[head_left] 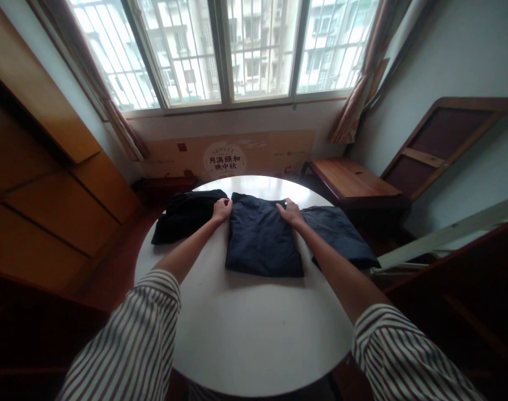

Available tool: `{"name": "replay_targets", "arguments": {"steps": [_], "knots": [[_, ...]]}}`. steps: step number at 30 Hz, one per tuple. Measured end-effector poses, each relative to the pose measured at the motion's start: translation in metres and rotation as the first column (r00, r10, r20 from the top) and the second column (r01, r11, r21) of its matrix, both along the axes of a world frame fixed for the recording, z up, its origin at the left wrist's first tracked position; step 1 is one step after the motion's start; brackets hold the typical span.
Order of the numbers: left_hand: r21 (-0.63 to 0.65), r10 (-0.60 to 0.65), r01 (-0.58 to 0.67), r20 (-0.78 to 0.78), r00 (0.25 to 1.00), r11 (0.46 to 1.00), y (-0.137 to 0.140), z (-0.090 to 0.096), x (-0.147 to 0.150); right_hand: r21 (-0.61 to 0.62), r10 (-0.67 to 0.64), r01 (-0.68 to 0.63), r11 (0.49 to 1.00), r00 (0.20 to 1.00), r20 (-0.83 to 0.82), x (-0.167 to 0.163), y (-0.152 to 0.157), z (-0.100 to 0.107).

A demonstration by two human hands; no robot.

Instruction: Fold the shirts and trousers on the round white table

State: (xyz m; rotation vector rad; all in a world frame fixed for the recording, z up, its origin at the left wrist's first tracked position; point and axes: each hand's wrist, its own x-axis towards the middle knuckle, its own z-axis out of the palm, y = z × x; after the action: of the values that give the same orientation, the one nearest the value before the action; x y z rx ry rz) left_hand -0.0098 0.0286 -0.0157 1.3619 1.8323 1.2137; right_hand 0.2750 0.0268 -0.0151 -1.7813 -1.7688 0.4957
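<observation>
A folded dark navy garment (264, 239) lies flat on a round white table (254, 328), in the middle of its far half. With curled fingers, my left hand (223, 209) grips the garment's left edge near the far corner. My right hand (291, 214) holds the far right corner, its thumb on top and the other fingers partly hidden. Left of my left hand is a bulkier pile of black cloth (189, 216). A folded grey-blue garment (340, 234) lies to the right, partly behind my right forearm.
Barred windows (260, 50) with curtains stand beyond the table. A wooden side table (358, 179) is at the back right, below a leaning wooden frame (441, 139). Wooden cabinets (49, 206) line the left. A pale rail (450, 234) runs along the right.
</observation>
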Motion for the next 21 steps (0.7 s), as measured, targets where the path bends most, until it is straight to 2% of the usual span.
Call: {"name": "replay_targets", "arguments": {"steps": [3, 5, 9, 12, 15, 17, 18, 19, 21], "knots": [[-0.047, -0.009, 0.012, 0.067, 0.998, 0.999, -0.004, 0.003, 0.006, -0.101, -0.089, 0.079, 0.992, 0.99, -0.105, 0.002, -0.002, 0.008], [-0.08, -0.029, 0.04, 0.138, 0.99, 0.996, -0.004, 0.004, 0.012, -0.184, -0.115, 0.08, 0.98, 0.975, -0.19, 0.002, -0.003, 0.014], [-0.106, -0.089, 0.125, 0.293, 0.952, 0.986, -0.003, 0.008, 0.025, -0.309, -0.122, 0.007, 0.951, 0.928, -0.353, 0.002, -0.005, 0.024], [-0.083, -0.129, 0.173, 0.381, 0.916, 0.981, -0.006, 0.011, 0.033, -0.323, -0.078, -0.092, 0.942, 0.876, -0.476, 0.002, -0.011, 0.03], [0.02, -0.146, 0.153, 0.427, 0.892, 0.988, -0.008, 0.025, 0.037, -0.232, -0.009, -0.159, 0.96, 0.806, -0.592, 0.004, -0.019, 0.041], [0.123, -0.167, 0.124, 0.444, 0.88, 0.985, -0.009, 0.046, 0.036, -0.132, 0.043, -0.167, 0.977, 0.761, -0.648, 0.007, -0.024, 0.056], [0.211, -0.207, 0.122, 0.444, 0.872, 0.97, -0.01, 0.06, 0.034, -0.044, 0.099, -0.172, 0.984, 0.735, -0.671, 0.01, -0.026, 0.066], [0.322, -0.27, 0.134, 0.427, 0.863, 0.937, -0.013, 0.076, 0.031, 0.072, 0.18, -0.18, 0.981, 0.71, -0.681, 0.013, -0.029, 0.077], [0.566, -0.413, 0.183, 0.31, 0.856, 0.804, -0.024, 0.108, 0.021, 0.343, 0.37, -0.184, 0.921, 0.687, -0.625, 0.022, -0.038, 0.102]]}}
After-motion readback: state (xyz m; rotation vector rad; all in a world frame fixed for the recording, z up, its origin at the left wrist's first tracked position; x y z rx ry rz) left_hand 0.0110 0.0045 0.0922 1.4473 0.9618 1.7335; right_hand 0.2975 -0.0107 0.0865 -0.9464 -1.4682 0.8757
